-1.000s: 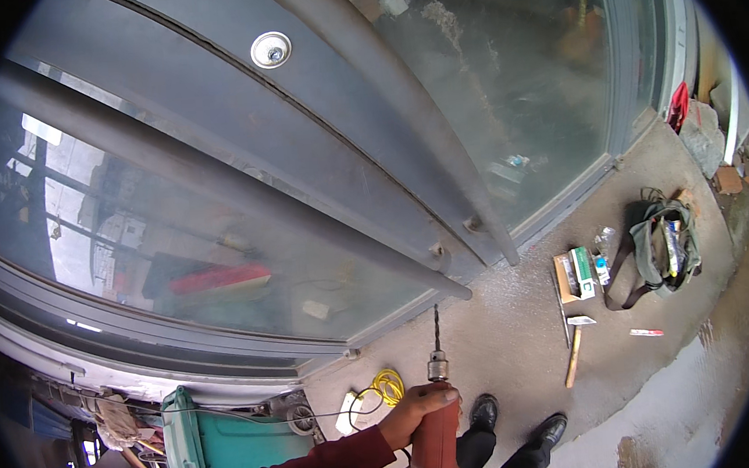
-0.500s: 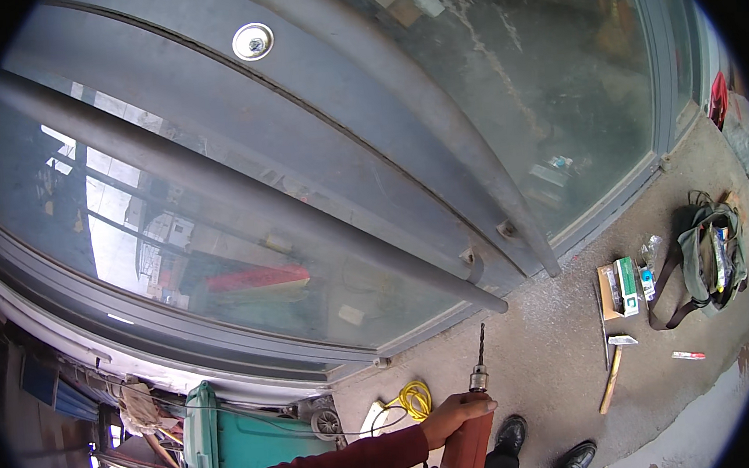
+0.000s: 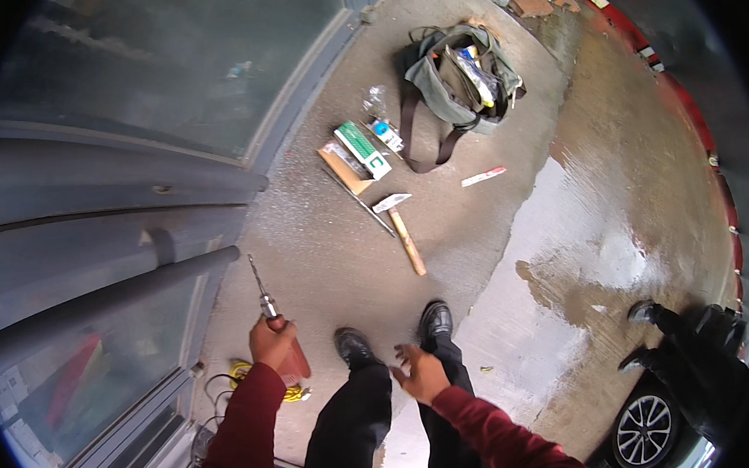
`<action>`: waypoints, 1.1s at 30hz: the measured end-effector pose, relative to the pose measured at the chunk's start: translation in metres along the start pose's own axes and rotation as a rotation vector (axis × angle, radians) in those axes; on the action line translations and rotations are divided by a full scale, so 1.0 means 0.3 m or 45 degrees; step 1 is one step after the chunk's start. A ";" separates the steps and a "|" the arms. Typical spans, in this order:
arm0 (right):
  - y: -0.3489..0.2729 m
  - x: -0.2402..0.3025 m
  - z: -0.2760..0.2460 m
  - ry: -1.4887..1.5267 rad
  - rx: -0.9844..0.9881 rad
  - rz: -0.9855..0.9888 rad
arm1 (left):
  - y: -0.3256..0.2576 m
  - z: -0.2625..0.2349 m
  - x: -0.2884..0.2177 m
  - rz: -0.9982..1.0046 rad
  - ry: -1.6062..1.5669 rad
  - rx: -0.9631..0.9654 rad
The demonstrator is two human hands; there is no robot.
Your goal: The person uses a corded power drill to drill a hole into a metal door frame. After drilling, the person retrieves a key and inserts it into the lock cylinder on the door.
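Note:
My left hand (image 3: 273,340) is closed around the front of a red power drill (image 3: 293,363), just behind its chuck. A long drill bit (image 3: 258,275) sticks out of the chuck, up toward the glass door's lower edge. My right hand (image 3: 421,373) is in front of my legs, holding nothing, its fingers apart. On the concrete ahead lies a hammer (image 3: 407,240) with a wooden handle. A thin metal rod (image 3: 373,214) lies beside it, along with an open cardboard box (image 3: 348,169), a green and white box (image 3: 362,150) and a small blue and white packet (image 3: 386,134).
A grey-green tool bag (image 3: 433,84) stands open at the far side, stuffed with items. A red and white strip (image 3: 483,176) lies right of the hammer. Yellow cable (image 3: 240,370) is coiled near the glass door (image 3: 88,283). A car wheel (image 3: 643,433) and a person in dark clothes (image 3: 702,367) are at lower right.
My view has swung right and down, from the doors to the ground. My right hand has come off the drill's rear and is now apart from it; my left still holds the drill.

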State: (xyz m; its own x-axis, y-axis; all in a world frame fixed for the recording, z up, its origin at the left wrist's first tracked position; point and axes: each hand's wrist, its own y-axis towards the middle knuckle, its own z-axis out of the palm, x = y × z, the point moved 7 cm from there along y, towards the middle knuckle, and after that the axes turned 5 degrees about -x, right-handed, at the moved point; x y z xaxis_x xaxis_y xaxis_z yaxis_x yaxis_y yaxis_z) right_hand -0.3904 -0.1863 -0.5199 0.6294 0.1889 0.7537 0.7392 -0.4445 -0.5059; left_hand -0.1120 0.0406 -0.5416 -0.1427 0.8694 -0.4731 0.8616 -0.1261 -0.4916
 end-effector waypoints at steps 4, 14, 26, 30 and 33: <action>0.233 -0.191 -0.070 -0.059 -0.146 0.087 | 0.169 0.100 0.072 0.045 0.177 -0.057; 0.789 -0.345 -0.181 -0.206 -0.415 0.119 | 0.495 0.304 0.144 0.050 0.036 -0.092; 0.685 -0.252 -0.112 -0.078 -0.340 0.189 | 0.653 0.423 0.242 -0.035 -0.227 -0.169; 0.621 -0.206 -0.236 -0.095 -0.405 0.157 | 0.629 0.377 0.227 0.048 -0.222 -0.168; 0.580 -0.165 -0.401 -0.133 -0.512 0.184 | 0.528 0.284 0.165 0.320 0.272 -0.337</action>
State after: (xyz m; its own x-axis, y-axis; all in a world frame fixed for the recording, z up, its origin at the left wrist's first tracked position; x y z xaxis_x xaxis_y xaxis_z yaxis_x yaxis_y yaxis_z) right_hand -0.3217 -0.3781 -0.5947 0.7554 0.1780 0.6306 0.5029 -0.7744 -0.3839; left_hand -0.0239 0.0230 -0.7052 0.1679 0.9102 -0.3786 0.9560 -0.2440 -0.1626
